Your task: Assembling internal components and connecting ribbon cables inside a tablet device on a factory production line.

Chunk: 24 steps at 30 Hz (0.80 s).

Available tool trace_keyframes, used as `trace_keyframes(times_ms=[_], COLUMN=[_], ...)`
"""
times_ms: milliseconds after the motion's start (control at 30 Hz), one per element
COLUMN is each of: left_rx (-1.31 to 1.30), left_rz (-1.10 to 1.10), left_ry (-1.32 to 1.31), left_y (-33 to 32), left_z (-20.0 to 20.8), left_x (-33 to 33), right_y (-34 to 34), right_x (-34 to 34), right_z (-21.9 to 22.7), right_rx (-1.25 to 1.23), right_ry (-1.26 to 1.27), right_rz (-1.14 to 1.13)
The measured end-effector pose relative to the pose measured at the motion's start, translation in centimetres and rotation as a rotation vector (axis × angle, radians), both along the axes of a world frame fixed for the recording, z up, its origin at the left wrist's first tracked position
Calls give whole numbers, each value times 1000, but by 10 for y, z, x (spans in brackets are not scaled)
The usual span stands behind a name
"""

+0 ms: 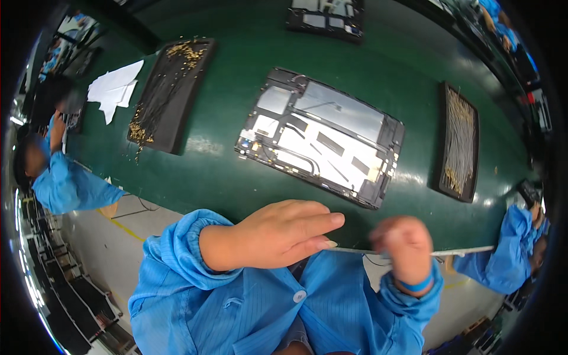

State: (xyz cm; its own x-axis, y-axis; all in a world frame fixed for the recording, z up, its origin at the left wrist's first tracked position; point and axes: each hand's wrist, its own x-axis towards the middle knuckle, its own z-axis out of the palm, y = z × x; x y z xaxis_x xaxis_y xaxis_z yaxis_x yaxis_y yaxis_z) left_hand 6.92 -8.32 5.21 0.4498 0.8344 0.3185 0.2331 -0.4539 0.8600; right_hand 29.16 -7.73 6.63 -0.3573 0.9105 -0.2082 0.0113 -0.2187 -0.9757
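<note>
My left hand [281, 232] is held above the table's front edge, fingers stretched out to the right and nothing seen in them. Level with it on the right, my right hand [405, 241] looks curled; motion smears its fingers, so whether they hold anything is unclear. A blue band circles that wrist. Beyond both hands, touched by neither, lies an opened tablet-like device [331, 148] in a black frame. Silvery and white panels, black strips and thin dark cables show inside it. It lies slightly turned on the green table [225, 183].
A black tray [184, 127] of thin dark cables with gold ends stands left, beside white sheets [115, 86]. Another black tray [441, 151] on the right holds grey cables. A second opened device [325, 21] lies at the far side. Blue-sleeved people sit at both sides.
</note>
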Motion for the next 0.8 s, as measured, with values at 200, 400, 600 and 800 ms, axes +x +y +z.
trace_keyframes(times_ms=[200,400,600,800], left_rx=[48,231,270,281], left_rz=[-84,246,263,274], left_ry=[153,362,497,522], left_y=[2,19,24,23], left_z=[-8,-28,-40,-39], left_x=[10,27,28,31], right_y=[-2,9,22,19], right_x=[-25,-29,-37,-46], right_z=[-19,-26,-34,-50], right_rx=[-422,-464,-150,225], right_ry=[249,394,422,142], right_rz=[239,-392,-617,-684])
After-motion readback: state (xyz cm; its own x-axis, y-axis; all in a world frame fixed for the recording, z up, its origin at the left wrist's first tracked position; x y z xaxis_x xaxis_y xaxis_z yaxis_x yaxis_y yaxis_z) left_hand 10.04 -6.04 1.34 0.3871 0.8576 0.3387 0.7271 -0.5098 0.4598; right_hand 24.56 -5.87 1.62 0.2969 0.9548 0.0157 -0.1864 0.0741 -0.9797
